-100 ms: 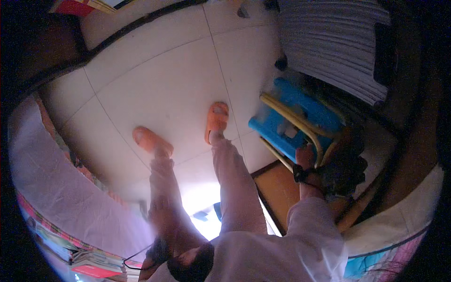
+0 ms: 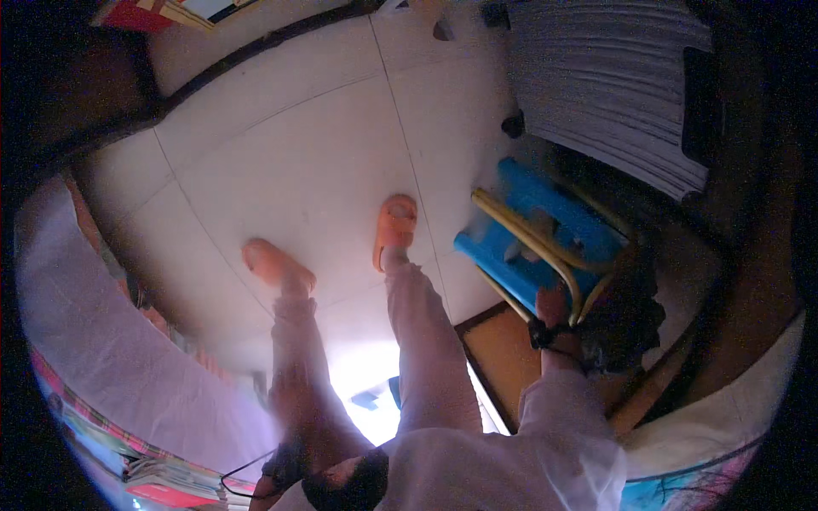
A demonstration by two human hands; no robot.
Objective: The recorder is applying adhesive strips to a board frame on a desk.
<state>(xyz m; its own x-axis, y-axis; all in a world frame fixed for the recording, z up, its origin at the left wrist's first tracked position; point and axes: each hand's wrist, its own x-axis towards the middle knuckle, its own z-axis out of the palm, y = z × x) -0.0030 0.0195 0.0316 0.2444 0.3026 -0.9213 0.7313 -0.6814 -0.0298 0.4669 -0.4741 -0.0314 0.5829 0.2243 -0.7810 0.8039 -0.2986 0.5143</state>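
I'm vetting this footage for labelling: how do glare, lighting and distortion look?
Head view: white glare washes out detail between the trouser legs; head view: dim, grainy shade around the right hand and blue stool; head view: fisheye-curved floor seams, black corners.

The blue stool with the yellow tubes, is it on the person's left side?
No, the blue stool is on the person's right, at the right hand.

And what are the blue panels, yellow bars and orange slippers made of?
Blue panels: probably smooth plastic, with even colour and rounded edges. Yellow bars: perhaps painted metal tube, slim and smoothly bent. Orange slippers: likely matte foam or rubber, thick-looking.
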